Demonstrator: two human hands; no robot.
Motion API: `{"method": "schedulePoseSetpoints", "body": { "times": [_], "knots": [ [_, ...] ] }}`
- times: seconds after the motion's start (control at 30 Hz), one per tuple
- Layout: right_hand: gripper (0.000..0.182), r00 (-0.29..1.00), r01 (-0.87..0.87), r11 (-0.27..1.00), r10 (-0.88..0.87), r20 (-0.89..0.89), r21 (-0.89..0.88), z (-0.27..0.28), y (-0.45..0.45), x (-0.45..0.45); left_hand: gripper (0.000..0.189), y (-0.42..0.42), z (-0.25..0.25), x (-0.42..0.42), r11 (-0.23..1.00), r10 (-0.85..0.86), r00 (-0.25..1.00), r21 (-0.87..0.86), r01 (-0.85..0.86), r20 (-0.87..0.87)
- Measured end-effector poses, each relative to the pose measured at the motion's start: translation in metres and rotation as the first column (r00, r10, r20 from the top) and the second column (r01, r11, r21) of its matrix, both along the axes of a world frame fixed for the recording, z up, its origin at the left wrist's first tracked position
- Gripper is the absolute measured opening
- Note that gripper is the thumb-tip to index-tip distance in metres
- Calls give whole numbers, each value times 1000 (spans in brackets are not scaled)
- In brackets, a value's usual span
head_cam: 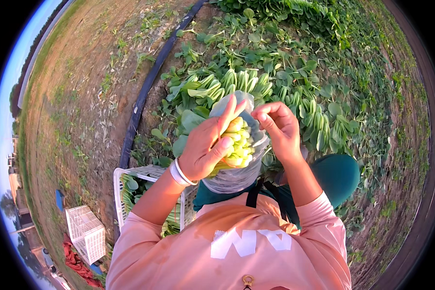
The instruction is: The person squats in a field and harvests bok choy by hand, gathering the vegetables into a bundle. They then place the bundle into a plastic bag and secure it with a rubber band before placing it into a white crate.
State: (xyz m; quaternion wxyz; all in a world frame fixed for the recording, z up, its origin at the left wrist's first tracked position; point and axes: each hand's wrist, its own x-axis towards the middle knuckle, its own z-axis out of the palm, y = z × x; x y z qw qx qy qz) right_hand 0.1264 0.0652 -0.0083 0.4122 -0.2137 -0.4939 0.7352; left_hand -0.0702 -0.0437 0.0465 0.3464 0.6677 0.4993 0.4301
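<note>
My left hand (206,148) grips a bunch of leafy greens, like bok choy, its pale cut stem ends (239,143) turned up towards me. A thin red band (218,128) crosses the fingers of that hand, and red also shows low on the bunch. Just right of the stems, my right hand (281,130) has thumb and fingertips drawn together; whether anything thin is between them cannot be made out. Behind and below the bunch is a clear plastic bag (252,177) on my lap. Several small bunches of greens (235,81) lie in a row beyond my hands.
A white plastic crate (117,199) with greens inside stands at my left. A black hose (148,79) runs along the soil. Further left are another white crate (87,232) and red cloth (78,262). More greens (290,11) are heaped ahead. My bent knee (335,177) is at right.
</note>
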Motion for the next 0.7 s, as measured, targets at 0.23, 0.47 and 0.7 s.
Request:
{"method": "schedulePoseSetpoints", "body": {
  "times": [0.23,0.47,0.7],
  "knots": [
    [35,806,-590,614,415,422,524,31,68,-52,58,-10,14,-4,995,42,998,-96,-37,46],
    [16,966,-250,559,95,239,790,-5,50,-47,49,-15,9,-16,989,95,995,-108,-99,-37],
    [11,958,-287,636,166,236,716,-6,39,-43,61,-15,2,-16,978,203,978,-48,-205,-36]
  ]
}}
